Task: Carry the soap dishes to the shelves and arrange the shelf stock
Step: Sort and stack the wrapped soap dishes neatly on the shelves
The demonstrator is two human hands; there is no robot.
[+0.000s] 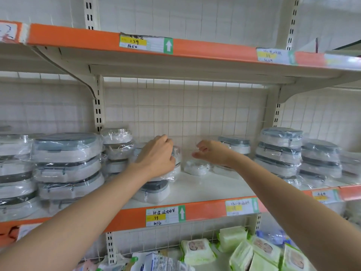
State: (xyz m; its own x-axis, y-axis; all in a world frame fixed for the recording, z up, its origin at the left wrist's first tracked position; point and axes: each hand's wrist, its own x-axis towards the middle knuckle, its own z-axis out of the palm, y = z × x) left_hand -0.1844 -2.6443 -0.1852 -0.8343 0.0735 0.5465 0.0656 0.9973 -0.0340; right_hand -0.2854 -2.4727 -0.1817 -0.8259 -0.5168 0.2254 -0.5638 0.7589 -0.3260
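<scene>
Most wrapped soap dishes (67, 165) already sit stacked left and right on the middle shelf (205, 189), while the left hand (156, 158) grips the top of a short centre stack (154, 189) and the right hand (213, 153) hovers loosely curled, holding nothing, so the middle gap looks unfilled.

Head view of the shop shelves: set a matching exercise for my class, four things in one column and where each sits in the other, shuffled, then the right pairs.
Things
1. left hand
2. right hand
3. green wipe packs
4. price label reading 139

Places
A. on the orange edge of the upper shelf
B. on the wrapped soap dish stack at mid-shelf
C. on the shelf below
D. above a small wrapped dish, holding nothing

Pairs: 1-B, 2-D, 3-C, 4-A
</scene>
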